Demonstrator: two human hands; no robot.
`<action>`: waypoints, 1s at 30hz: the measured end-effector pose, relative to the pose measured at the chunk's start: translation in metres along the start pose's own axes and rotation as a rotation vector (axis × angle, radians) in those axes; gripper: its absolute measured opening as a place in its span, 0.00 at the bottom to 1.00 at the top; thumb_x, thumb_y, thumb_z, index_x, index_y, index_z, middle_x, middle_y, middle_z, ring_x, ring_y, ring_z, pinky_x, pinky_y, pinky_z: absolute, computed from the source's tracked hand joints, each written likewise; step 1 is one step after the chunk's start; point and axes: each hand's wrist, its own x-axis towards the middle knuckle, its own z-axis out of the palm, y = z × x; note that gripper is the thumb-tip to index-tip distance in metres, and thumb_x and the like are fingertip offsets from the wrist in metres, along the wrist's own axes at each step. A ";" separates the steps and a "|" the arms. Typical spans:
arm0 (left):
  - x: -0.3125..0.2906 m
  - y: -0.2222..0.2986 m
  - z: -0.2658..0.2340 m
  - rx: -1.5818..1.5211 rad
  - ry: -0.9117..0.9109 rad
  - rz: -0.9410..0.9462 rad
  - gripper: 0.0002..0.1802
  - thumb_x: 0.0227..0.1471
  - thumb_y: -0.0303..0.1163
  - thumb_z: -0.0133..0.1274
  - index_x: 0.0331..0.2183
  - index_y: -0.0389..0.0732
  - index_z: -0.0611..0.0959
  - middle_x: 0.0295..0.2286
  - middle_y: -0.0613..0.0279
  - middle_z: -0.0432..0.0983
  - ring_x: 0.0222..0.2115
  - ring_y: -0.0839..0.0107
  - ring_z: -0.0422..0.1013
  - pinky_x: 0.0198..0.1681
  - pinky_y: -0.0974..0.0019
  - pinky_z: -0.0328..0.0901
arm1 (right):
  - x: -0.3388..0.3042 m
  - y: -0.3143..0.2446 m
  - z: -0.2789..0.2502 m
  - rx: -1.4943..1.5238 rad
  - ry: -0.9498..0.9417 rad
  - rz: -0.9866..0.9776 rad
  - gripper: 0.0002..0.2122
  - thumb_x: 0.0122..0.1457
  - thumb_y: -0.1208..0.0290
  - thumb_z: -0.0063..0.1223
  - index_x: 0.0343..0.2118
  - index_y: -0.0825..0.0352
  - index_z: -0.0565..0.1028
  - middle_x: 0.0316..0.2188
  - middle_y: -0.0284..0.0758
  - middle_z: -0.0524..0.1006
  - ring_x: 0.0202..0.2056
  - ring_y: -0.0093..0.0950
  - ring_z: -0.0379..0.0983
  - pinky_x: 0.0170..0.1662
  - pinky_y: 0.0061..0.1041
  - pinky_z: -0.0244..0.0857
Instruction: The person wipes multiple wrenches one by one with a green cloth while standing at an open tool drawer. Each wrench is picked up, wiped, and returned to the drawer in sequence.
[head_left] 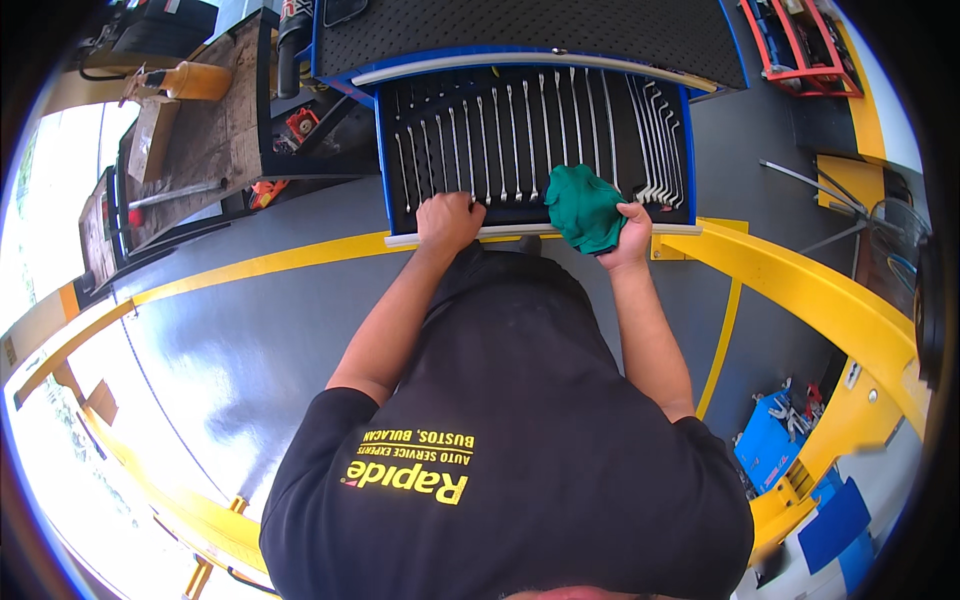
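A: Black shirt [560, 420] fills the space closest to the lens, with yellow lettering on the chest. What are the hands doing beyond it?

B: The right hand [628, 237] is clamped on a bunched green cloth [585, 208], with the thumb across its right side. That cloth hangs over the front of an open drawer [410, 239], covering the lower ends of some wrenches.

A: And the left hand [450, 218]?

B: It is at the drawer's front edge, left of the cloth and well apart from it, with the fingers curled inward. They reach the near ends of the wrenches [530, 140], but I cannot tell whether they are closed on one.

A: How is the drawer laid out?

B: Silver wrenches lie side by side on a dark liner, mostly longer toward the right. Past them, bent-ended wrenches [658, 140] lie slanted along the right side.

A: Anything around it?

B: A dark ridged mat [540, 30] tops the blue cabinet behind the drawer, a wooden bench [215, 125] is off to the left, and a red rack [805, 80] stands at the upper right
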 end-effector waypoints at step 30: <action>-0.082 0.074 -0.047 -1.356 -0.296 0.194 0.13 0.66 0.30 0.41 0.48 0.36 0.75 0.33 0.63 0.77 0.31 0.76 0.73 0.35 0.70 0.68 | -0.060 0.053 0.097 -0.857 -0.173 -0.535 0.23 0.53 0.80 0.64 0.51 0.68 0.67 0.43 0.36 0.70 0.45 0.25 0.69 0.50 0.27 0.66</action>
